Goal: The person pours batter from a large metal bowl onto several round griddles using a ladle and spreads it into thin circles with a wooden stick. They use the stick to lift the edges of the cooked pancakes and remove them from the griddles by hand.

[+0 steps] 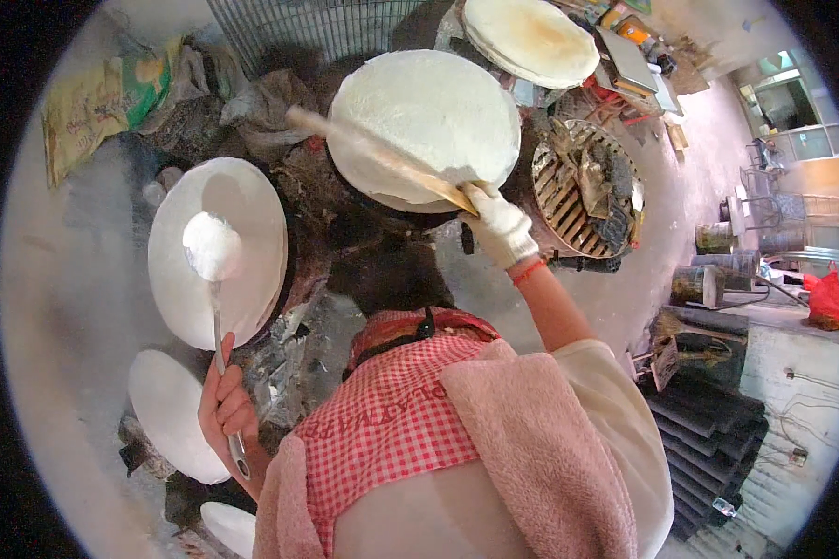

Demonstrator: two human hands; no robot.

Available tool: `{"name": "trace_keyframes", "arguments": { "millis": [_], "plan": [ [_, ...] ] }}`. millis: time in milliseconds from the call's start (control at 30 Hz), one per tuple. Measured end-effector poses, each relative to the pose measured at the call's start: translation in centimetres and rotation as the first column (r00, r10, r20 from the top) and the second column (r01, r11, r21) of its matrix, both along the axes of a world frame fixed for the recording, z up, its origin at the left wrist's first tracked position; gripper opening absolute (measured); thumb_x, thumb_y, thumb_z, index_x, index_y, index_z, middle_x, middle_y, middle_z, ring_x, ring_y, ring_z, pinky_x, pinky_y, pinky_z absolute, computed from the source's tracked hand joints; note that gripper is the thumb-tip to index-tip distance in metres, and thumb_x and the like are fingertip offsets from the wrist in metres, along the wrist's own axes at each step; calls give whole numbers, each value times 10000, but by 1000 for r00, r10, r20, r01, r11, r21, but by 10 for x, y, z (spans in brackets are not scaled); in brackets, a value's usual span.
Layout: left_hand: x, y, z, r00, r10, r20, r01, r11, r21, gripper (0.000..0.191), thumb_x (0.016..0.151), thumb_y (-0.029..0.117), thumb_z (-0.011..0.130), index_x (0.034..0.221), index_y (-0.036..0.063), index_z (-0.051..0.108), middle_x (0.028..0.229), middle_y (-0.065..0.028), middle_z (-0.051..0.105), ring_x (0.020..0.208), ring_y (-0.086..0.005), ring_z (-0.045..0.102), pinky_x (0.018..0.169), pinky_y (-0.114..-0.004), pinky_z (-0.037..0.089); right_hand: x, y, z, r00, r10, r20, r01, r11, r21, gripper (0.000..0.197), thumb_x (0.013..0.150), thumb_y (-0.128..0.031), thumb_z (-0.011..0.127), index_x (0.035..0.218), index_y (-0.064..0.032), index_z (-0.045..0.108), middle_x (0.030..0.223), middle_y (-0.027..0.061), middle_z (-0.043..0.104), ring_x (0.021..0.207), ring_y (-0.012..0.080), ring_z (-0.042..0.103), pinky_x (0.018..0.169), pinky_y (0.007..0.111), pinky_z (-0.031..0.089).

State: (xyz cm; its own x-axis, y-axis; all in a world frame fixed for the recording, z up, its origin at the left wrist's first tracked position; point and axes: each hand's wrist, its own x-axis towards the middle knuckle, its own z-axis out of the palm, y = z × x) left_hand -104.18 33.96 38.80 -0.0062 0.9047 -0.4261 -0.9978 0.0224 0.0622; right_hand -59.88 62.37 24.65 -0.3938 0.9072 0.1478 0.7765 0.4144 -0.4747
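Note:
My right hand (500,223) wears a white knitted glove and grips one end of a long, flat wooden stick (391,155). The stick reaches leftward across a round griddle covered with pale batter (426,119); its far end is blurred. With bare fingers my left hand (229,405) holds a metal ladle (215,321) by its handle. Its round bowl shows white over a second round, pale-coated surface (252,209). Whether the ladle touches that surface I cannot tell. Another pale disc (171,412) lies just beyond my left hand, partly hidden by it.
A stack of flat round sheets (531,38) lies at the top right. Below it stands a round slatted rack (566,209) with dark pieces on it. A wire grille (307,28) is at the top, beside crumpled sacks (182,105). More pale discs (231,527) continue at the lower left.

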Motion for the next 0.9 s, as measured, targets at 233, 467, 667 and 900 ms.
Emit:
{"name": "trace_keyframes", "arguments": {
  "millis": [233,467,667,900],
  "plan": [
    [8,1,-19,971,-59,231,1,970,242,533,1148,112,226,1655,-19,127,854,-37,389,545,-87,357,459,-261,346,-6,57,27,849,135,510,-153,988,-7,465,1031,-171,407,1465,-242,560,1048,148,726,898,354,737,743,457,599],
    [45,25,8,998,45,36,-47,997,68,515,1164,170,264,1647,2,204,861,-22,417,508,-75,338,425,-260,338,-3,215,125,859,504,92,-512,854,96,520,845,-249,804,1334,-133,669,987,149,751,905,327,733,740,406,597],
    [125,42,75,922,184,-341,-88,956,280,633,1163,151,320,1688,146,-34,848,-37,429,477,-47,325,355,-206,304,29,412,224,946,314,-82,-324,928,-181,511,785,-248,886,1243,-80,733,915,16,732,795,183,671,737,341,543],
    [223,159,73,982,120,145,-143,977,158,590,1153,141,242,1687,86,-1,928,-52,407,589,-96,384,489,-254,382,221,567,226,790,-136,-598,-49,958,-282,402,744,-355,931,954,-71,741,707,-17,633,575,144,559,533,307,434]
  ]
}}
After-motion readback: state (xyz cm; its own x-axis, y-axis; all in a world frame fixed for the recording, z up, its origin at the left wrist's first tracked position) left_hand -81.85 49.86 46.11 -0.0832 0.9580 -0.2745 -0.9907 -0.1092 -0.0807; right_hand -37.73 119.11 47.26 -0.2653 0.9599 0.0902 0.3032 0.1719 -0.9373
